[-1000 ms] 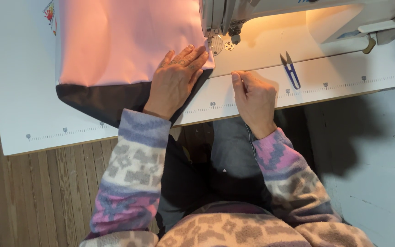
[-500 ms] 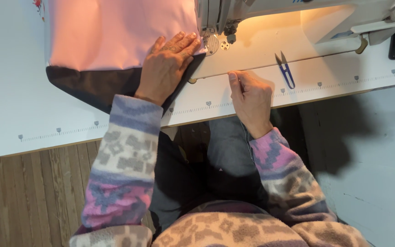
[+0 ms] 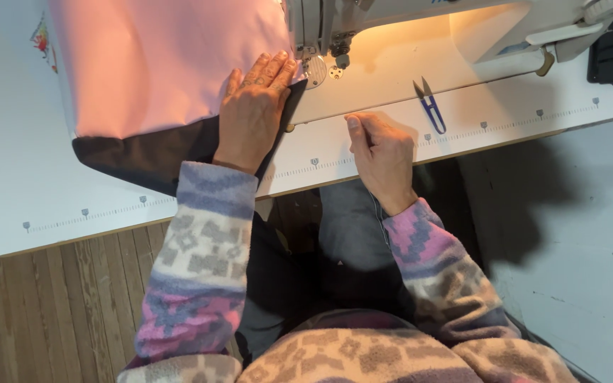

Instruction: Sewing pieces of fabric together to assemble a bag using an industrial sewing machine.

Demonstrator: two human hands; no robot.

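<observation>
Pressing flat, the left hand (image 3: 253, 117) lies palm-down with fingers spread on the pink fabric (image 3: 164, 64) and its dark fabric edge (image 3: 143, 152), fingertips just beside the presser foot (image 3: 313, 67) of the sewing machine (image 3: 363, 21).

Risk: fingertips so near the needle area could be caught should the cloth feed; layers may slip apart under light pressure.

Right hand (image 3: 384, 152): loosely curled, resting on the counter (image 3: 505, 120), thumb and forefinger pinched; whether it holds thread cannot be told.

Blue thread snips (image 3: 431, 110): near, untouched.
</observation>
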